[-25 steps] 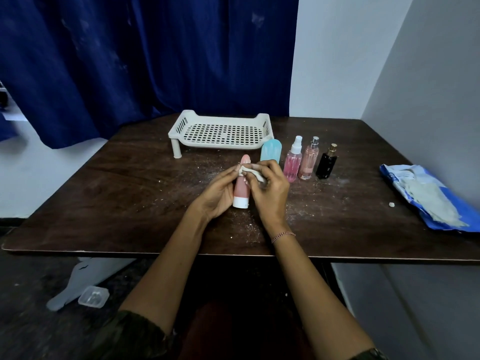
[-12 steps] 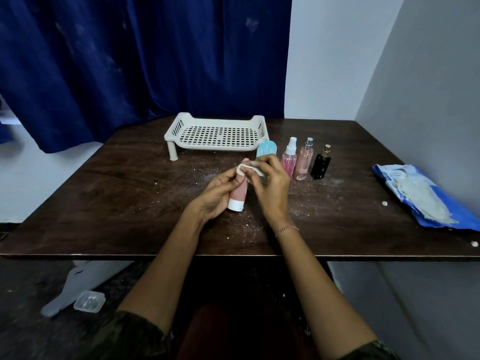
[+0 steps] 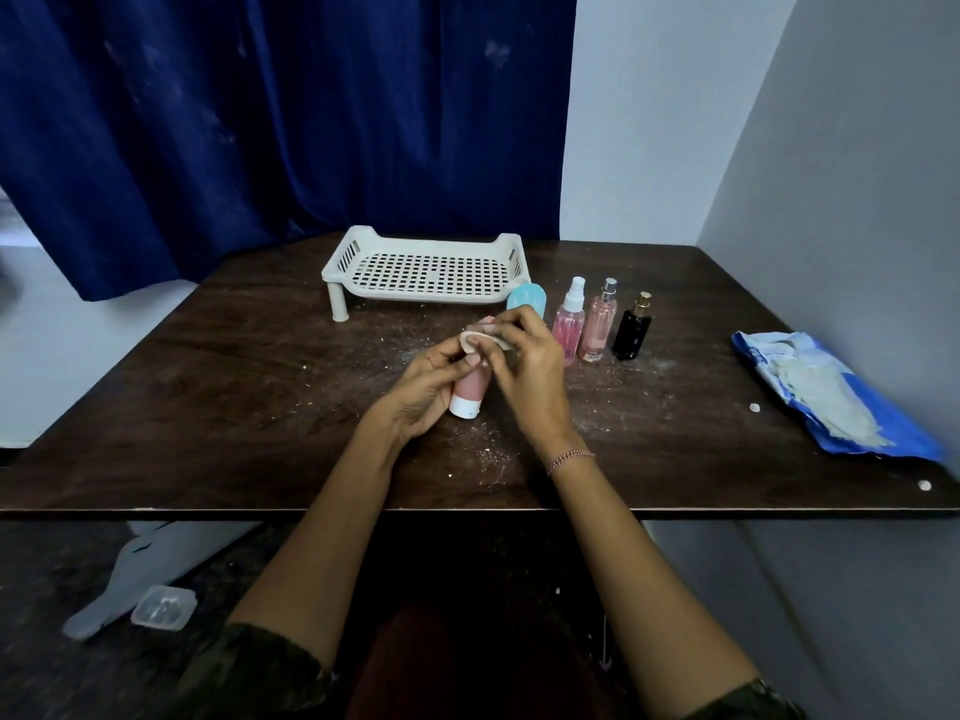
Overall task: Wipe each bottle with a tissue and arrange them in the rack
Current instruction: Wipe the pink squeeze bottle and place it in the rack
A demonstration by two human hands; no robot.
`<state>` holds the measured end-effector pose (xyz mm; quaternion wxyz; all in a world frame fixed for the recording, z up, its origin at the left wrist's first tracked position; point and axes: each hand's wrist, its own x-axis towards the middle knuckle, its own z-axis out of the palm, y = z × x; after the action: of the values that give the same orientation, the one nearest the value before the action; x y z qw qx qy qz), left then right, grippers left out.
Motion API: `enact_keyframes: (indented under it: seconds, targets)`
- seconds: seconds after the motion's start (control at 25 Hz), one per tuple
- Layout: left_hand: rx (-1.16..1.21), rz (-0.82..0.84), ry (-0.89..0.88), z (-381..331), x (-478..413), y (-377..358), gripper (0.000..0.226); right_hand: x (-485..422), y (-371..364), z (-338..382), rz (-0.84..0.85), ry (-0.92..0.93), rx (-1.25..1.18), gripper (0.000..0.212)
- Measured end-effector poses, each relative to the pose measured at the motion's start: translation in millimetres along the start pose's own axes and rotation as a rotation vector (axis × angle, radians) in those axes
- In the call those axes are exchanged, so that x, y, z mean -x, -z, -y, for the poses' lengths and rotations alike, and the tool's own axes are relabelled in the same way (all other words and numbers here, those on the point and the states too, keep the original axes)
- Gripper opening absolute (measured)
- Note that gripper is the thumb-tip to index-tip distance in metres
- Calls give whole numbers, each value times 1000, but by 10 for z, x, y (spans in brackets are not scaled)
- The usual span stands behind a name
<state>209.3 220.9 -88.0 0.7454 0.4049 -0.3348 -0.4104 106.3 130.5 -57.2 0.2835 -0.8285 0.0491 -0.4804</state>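
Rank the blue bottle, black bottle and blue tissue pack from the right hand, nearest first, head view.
1. blue bottle, just behind the right hand.
2. black bottle, further right, ending the row.
3. blue tissue pack, far right, near the wall.

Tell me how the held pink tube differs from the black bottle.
Colour: the pink tube has a white cap at its lower end; the black bottle a gold top. Pose: the pink tube leans in the left hand; the black bottle stands upright on the table, untouched. State: the right hand holds a tissue to the pink tube's top, not to the black bottle. Neither is in the rack.
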Motion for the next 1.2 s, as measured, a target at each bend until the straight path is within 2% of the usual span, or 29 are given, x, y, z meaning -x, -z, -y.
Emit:
enact_keyframes:
  seconds: [0.16,0.28,0.52,0.76,0.96,1.2]
  targets:
    - [-13,-41,10,-5,7,-10,39,-122,10,-20,-102,-173,-17,19]
    - [11,-47,35,-23,20,-44,28,-165,35,-35,-108,-281,2,20]
    - [117,-151,47,-83,43,-97,26,-246,46,-6,63,-197,61,19]
    - [115,-201,91,-110,58,-110,25,-73,21,-56,-35,-363,11,18]
    - [153,-176,133,-112,72,-101,27,-87,-19,-35,-83,-442,1,20]
    - [167,-236,80,-124,83,-148,25,111,-94,-22,-131,-459,-32,21]
